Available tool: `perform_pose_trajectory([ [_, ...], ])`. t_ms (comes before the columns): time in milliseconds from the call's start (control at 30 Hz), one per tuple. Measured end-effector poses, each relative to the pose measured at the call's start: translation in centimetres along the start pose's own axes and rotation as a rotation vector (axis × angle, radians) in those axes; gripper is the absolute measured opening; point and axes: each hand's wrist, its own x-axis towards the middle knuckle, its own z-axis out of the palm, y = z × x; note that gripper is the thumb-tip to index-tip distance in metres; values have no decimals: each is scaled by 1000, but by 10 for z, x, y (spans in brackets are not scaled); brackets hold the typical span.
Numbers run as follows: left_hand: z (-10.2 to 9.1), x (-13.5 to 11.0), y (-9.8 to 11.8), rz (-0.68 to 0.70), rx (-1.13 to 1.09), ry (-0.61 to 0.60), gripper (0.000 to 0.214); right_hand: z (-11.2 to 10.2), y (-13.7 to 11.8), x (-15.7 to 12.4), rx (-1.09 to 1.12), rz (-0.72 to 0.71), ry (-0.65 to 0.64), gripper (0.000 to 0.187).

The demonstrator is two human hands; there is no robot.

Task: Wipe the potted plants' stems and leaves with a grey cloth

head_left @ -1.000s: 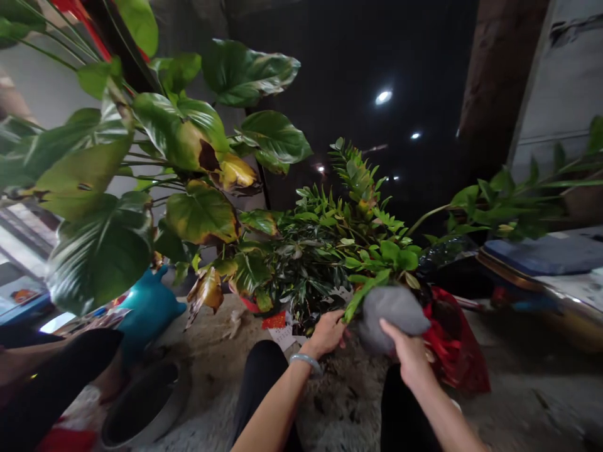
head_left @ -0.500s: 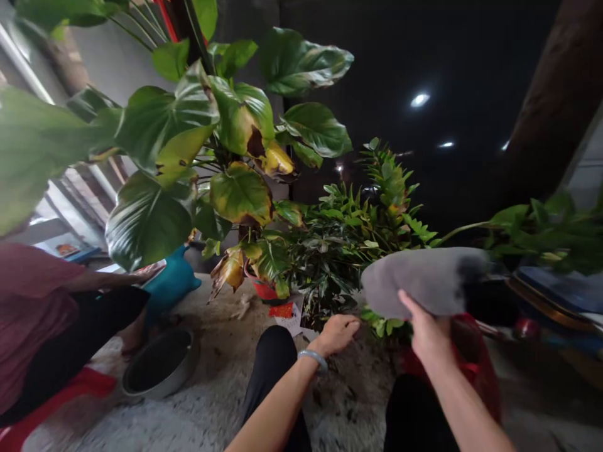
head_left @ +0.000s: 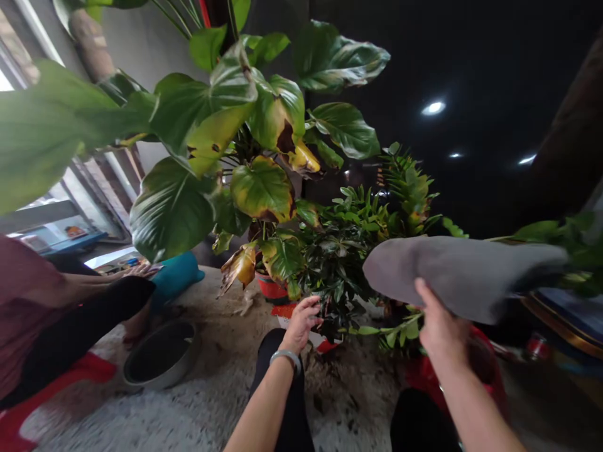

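My left hand (head_left: 302,321), with a pale bangle at the wrist, reaches to the lower edge of the dark leafy plant (head_left: 330,263). Its fingers are apart and slightly curled, with nothing seen in them; whether they touch the leaves I cannot tell. In my right hand (head_left: 440,326) is a flat grey cloth (head_left: 438,267), thumb on top and the other fingers hidden beneath. The cloth is rounded at its left end, stretches out to the right and has a dark part there; its exact kind is unclear. Leafy stems (head_left: 400,333) hang just below it.
A big-leaved potted plant (head_left: 264,188) with yellow-brown patches rises at centre left. A grey basin (head_left: 162,358) stands on the floor. At left sits another person (head_left: 28,301) beside a teal object (head_left: 176,276). Something red (head_left: 485,358) lies beyond my right forearm.
My left hand has drawn left and its fingers have spread. The grey cloth in my right hand has swung out longer to the right. The view has shifted a little.
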Motion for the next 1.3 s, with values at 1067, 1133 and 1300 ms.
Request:
perform_pose_trajectory([
  [1067,-35,21,-3,473,287,618,14,57,-13,-53,-257,-268,-431,33],
  [1133,-37,29,2,421,250,512,24,64,3,-60,-347,-229,-553,26],
  [1300,-52,47,3,260,209,385,52,40,5,-79,-520,-190,-806,18],
])
